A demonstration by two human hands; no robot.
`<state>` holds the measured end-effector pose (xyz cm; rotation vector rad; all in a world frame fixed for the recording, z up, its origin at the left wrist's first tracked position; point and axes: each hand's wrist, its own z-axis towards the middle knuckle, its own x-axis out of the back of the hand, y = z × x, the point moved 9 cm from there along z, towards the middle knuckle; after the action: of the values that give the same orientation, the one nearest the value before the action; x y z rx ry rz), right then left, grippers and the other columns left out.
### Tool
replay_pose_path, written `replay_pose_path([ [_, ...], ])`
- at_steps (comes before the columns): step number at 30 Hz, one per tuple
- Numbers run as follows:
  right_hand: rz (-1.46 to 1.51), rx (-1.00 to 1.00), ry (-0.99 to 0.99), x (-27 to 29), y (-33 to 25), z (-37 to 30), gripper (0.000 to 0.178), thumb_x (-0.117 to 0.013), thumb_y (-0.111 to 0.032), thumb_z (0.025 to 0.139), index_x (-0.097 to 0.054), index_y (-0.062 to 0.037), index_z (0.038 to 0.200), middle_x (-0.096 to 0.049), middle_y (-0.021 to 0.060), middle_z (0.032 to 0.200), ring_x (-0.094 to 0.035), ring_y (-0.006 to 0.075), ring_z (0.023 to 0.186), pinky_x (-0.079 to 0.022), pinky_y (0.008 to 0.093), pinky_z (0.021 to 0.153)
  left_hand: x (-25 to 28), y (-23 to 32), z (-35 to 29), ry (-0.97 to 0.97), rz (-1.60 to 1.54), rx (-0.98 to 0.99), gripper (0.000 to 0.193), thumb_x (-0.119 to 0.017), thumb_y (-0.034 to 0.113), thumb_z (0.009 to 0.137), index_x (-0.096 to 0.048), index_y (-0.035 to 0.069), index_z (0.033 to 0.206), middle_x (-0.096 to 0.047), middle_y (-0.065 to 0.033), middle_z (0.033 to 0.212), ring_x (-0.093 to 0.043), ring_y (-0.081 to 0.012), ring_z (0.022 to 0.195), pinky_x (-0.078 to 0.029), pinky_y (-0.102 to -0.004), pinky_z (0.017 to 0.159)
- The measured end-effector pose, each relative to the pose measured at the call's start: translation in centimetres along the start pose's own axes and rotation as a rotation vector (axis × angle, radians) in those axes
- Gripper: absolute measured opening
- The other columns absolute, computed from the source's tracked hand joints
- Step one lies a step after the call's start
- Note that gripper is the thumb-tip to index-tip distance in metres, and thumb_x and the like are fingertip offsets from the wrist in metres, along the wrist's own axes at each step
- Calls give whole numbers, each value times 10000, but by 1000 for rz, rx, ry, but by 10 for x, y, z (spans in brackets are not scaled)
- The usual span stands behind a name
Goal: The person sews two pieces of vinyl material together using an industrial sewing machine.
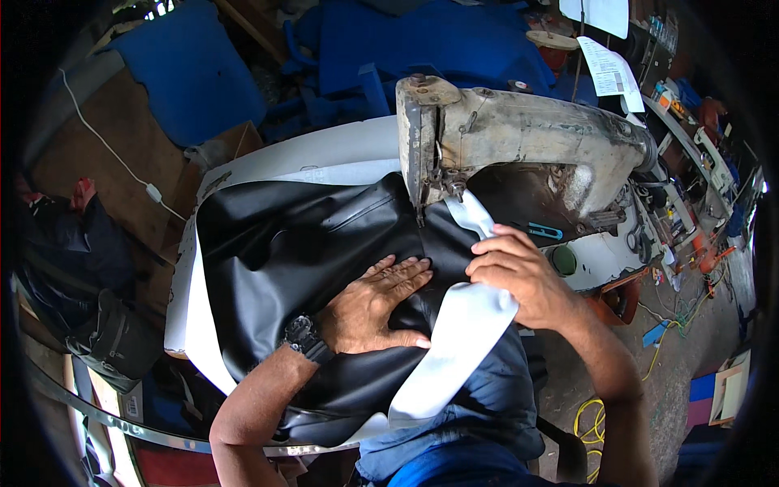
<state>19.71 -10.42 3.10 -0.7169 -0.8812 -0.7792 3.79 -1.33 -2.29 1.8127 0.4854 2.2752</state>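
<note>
A large sheet of black vinyl (268, 243) with a white backing is spread over the sewing table. My left hand (377, 304) lies flat on it, fingers stretched out, with a black watch on the wrist. My right hand (523, 276) is closed round the folded edge of the sheet, whose white backing (462, 349) shows below and above the fingers. Just beyond my hands stands a worn grey sewing machine (527, 122). Its needle end (422, 203) is over the black vinyl; whether the needle is in the material cannot be made out.
On the table right of my right hand are a light-blue cutter (544, 231), a round green thing (562, 260) and scissors (639, 242). A dark bag (105, 333) is at the left. Blue plastic sheets (430, 45) lie behind the machine; a yellow cord (596, 430) lies on the floor.
</note>
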Motion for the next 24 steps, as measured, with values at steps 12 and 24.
replay_pose_path([
  [12,-213,-451,190,9,14,-100,553,-720,-203,967,-602,-34,1480,-514,173,1608,-415,400,1525,-365,542,1240,20,26,14,236,137,-75,230,-779,155,959,-782,2,1130,-781,-150,1249,-731,-300,1223,-512,-494,1153],
  [24,-212,-487,156,51,26,-71,430,-731,-296,994,-730,14,1292,-677,160,1435,-492,385,1479,-366,541,1236,15,28,14,283,225,-132,251,-787,207,965,-792,5,1114,-782,-133,1246,-733,-280,1190,-558,-424,1062],
])
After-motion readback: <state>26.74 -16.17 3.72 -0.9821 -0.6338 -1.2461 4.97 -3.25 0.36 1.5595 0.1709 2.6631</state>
